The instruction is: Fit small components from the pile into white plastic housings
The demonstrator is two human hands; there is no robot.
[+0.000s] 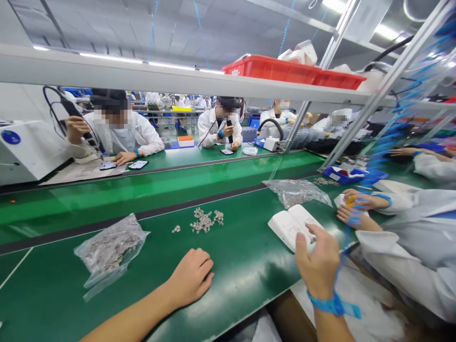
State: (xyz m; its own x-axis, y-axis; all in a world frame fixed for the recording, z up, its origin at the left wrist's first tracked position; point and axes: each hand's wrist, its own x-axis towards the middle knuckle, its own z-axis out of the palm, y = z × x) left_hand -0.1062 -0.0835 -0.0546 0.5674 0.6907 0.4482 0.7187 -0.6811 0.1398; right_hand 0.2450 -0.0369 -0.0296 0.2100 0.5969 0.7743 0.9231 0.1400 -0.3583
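My left hand (192,275) rests on the green bench with its fingers loosely curled in, and nothing shows in it. Just beyond it lies a loose pile of small metallic-looking parts (202,221), with a smaller cluster (176,229) beside it. On the left is a clear plastic bag (110,247) full of similar small parts. My right hand (318,259), wearing a blue wrist strap, is raised with thumb and fingers apart. It is in front of two white plastic housings (294,223) standing side by side; whether the fingertips touch them I cannot tell.
Another clear bag (297,191) lies behind the housings. At right, a co-worker's hands (359,209) hold a white piece with something orange-yellow. Blue trays (351,175) stand farther back. Overhead, a shelf carries red trays (274,69). A green belt (171,178) separates me from co-workers opposite.
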